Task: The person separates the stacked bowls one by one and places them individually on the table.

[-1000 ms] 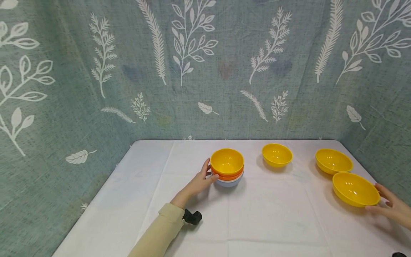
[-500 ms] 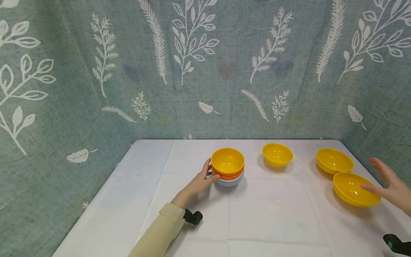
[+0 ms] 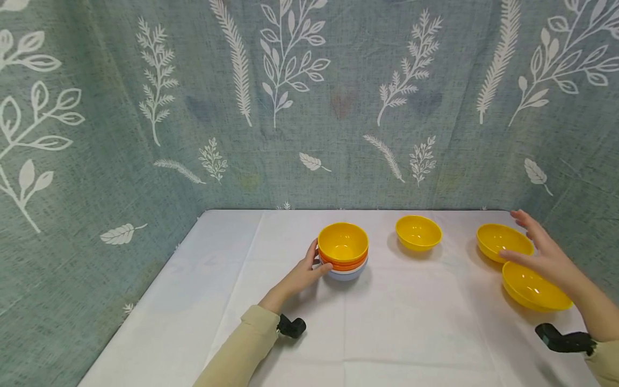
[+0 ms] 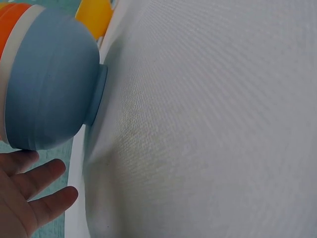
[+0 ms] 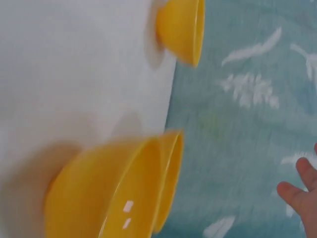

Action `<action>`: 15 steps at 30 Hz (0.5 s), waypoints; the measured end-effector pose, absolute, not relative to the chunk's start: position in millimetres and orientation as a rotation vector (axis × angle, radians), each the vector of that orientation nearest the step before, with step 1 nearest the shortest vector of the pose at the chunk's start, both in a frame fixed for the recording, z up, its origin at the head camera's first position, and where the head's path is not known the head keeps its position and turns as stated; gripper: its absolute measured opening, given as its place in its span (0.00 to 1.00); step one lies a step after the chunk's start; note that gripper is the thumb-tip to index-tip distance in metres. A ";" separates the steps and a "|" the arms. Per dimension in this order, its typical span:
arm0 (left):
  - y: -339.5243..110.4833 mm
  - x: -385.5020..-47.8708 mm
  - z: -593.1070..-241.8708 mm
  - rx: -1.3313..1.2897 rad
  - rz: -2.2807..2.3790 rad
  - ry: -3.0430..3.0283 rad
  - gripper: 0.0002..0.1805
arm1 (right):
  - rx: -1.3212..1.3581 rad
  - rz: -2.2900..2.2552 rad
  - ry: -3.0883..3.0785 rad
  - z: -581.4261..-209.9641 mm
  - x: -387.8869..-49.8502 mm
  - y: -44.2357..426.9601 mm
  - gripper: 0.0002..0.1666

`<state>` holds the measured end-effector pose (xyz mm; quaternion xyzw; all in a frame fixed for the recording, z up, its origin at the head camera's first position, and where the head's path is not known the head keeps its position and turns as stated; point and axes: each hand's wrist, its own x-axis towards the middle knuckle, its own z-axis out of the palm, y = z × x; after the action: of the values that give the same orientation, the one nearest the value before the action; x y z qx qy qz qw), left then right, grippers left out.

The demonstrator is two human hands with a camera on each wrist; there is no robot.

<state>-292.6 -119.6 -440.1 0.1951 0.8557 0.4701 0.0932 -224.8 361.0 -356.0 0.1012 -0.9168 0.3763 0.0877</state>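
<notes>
Right hand (image 3: pixel 548 259) moved leftward near two yellow bowls (image 3: pixel 534 290), fingers spread, left hand (image 3: pixel 301 275) touching bowl stack (image 3: pixel 344 251), fingers uncurled

Stacked bowls (image 4: pixel 52 79), blue below orange, left hand (image 4: pixel 22 193) with uppermost finger (image 4: pixel 22 159) touching the blue, white cloth (image 4: pixel 208 119), yellow bowl (image 4: pixel 94 20) behind

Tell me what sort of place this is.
Probably a staged recording booth: leaf-printed fabric hangs along the back and both sides of a white-covered table, and a black device sits on each wrist.
</notes>
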 end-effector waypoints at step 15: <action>-118.9 -292.6 -440.1 0.573 1.398 2.544 0.54 | 0.588 1.290 -2.708 -344.2 -260.5 255.0 0.55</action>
<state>-292.6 -118.9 -440.1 0.1929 0.8562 0.4704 0.0915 -260.5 255.0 -344.2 0.1922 -0.8852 0.4216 0.0424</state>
